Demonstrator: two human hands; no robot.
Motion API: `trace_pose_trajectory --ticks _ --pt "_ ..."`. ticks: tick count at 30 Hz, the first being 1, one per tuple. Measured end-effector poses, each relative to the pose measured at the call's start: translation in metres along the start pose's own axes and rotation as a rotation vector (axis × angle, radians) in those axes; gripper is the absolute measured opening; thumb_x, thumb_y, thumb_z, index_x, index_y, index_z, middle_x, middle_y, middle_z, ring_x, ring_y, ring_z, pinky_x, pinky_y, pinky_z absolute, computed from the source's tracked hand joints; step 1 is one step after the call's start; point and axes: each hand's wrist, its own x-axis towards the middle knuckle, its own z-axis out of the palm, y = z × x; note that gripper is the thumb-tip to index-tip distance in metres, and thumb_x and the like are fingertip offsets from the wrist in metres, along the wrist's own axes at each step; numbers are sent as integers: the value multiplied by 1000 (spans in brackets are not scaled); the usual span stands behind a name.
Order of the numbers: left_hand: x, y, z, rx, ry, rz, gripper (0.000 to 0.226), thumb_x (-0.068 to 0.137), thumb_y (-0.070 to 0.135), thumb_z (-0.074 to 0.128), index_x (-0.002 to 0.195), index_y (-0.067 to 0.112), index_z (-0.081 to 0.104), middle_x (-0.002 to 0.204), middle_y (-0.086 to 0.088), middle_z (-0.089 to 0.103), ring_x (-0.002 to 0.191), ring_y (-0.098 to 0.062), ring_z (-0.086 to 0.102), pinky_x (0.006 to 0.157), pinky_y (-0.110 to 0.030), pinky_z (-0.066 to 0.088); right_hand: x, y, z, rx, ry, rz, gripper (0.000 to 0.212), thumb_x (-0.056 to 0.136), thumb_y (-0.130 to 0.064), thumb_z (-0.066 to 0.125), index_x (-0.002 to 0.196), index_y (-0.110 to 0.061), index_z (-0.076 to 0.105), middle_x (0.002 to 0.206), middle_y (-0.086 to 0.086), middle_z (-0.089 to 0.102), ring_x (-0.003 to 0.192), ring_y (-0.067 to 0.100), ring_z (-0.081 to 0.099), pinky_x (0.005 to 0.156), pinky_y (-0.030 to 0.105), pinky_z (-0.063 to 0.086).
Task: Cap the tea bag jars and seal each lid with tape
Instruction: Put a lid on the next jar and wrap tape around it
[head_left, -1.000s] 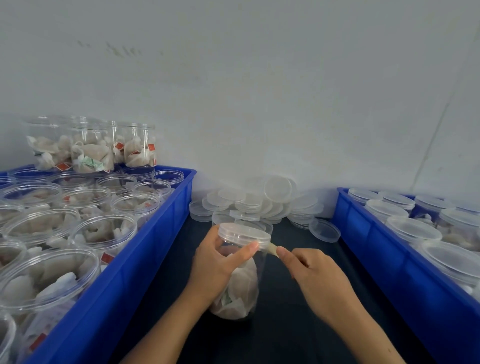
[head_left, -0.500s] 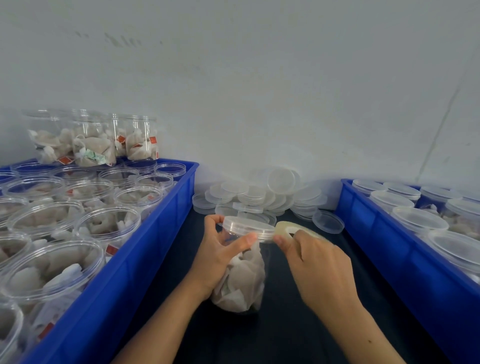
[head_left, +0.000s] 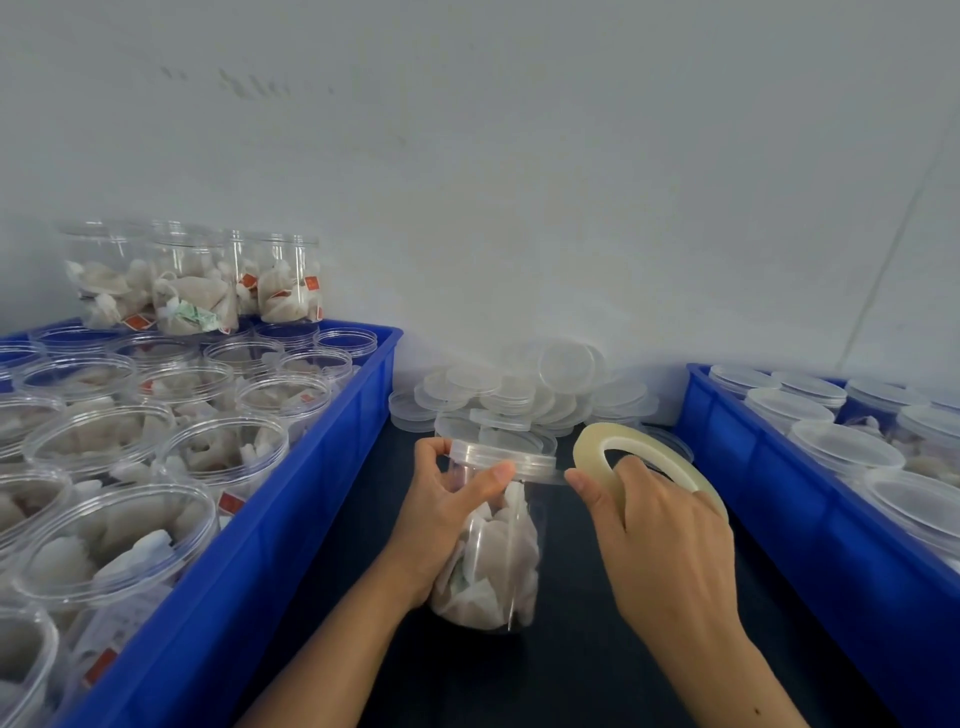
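packing workshop, blue crates (head_left: 332, 441) of jars (head_left: 228, 452), loose lids (head_left: 519, 395)

1. A left hand (head_left: 441, 514) grips a clear jar (head_left: 493, 561) of tea bags standing on a dark worktop (head_left: 571, 670), thumb pressed on the rim of its lid (head_left: 501, 457).
2. A right hand (head_left: 660, 540) holds a tape roll (head_left: 644, 457) just beside the lid, fingers (head_left: 631, 467) through its core; a short strip runs from roll to lid rim.
3. A left crate (head_left: 291, 525), blue, holds open jars (head_left: 228, 447) of tea bags, with four more jars stacked (head_left: 192, 280) at its far end.
4. A right crate (head_left: 810, 540), also blue, holds capped jars (head_left: 841, 447).
5. Loose lids (head_left: 519, 389) lie piled against the wall (head_left: 519, 182) between the crates.
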Motion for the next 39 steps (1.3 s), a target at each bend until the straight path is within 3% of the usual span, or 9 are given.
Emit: trace_pose_trajectory --ticks 6,12,18,22,28,30,34,37,39 --pt "1 -1 1 26 -11 3 78 62 48 82 118 15 38 91 11 74 81 -14 72 67 -20 55 -3 -1 -7 18 101 7 44 87 -52 39 61 -17 43 46 -10 37 38 9 35 51 28 32" --pt "0 -2 -3 -10 -33 -20 75 63 43 80 119 15 39 95 9 74 90 -18 72 70 -26 57 3 0 5 0 -78 44 57 79 -66 6 71 -23 42 54 -11 38 49 4 39 61 26 37" --pt "-1 1 -3 -45 -79 -26 79 57 44 79 118 13 39 95 6 74 86 -17 72 68 -26 56 4 0 9 33 -177 60 53 75 -69 -1 67 -27 30 58 -8 41 50 6 40 52 20 33" --pt "-5 2 -4 -60 -129 -46 76 58 47 74 117 15 39 94 11 73 85 -12 72 67 -23 56 3 -2 13 156 -249 99 58 76 -67 4 91 -25 41 66 -6 48 58 8 49 53 21 38" --pt "-5 3 -1 -32 -106 -19 71 60 44 76 114 11 43 109 -5 70 104 -22 68 83 -34 57 -2 1 16 409 -317 145 41 98 -48 28 137 -39 21 61 -9 51 51 5 49 48 20 31" --pt "-5 4 0 27 -75 11 70 59 46 77 112 11 49 114 -9 66 109 -25 64 96 -43 52 -3 4 15 489 -365 135 42 101 -41 30 141 -49 21 50 -12 52 43 2 46 46 16 30" --pt "-6 7 0 130 -44 35 59 66 53 73 108 14 59 113 -17 63 109 -34 61 100 -53 47 -6 2 18 628 -376 177 37 102 -37 31 135 -53 38 50 -14 49 44 0 43 47 14 38" --pt "-8 7 6 263 68 126 40 82 59 62 114 35 61 112 -2 65 105 -14 63 98 -39 50 -8 -3 21 677 -326 224 37 102 -38 32 136 -50 40 63 -19 56 57 -7 54 52 9 38" --pt "-10 7 12 399 195 202 45 82 59 49 122 40 57 107 10 67 99 -4 65 91 -30 51 -9 -7 22 693 -301 238 39 102 -38 30 139 -48 38 70 -17 53 55 -8 54 51 10 35"
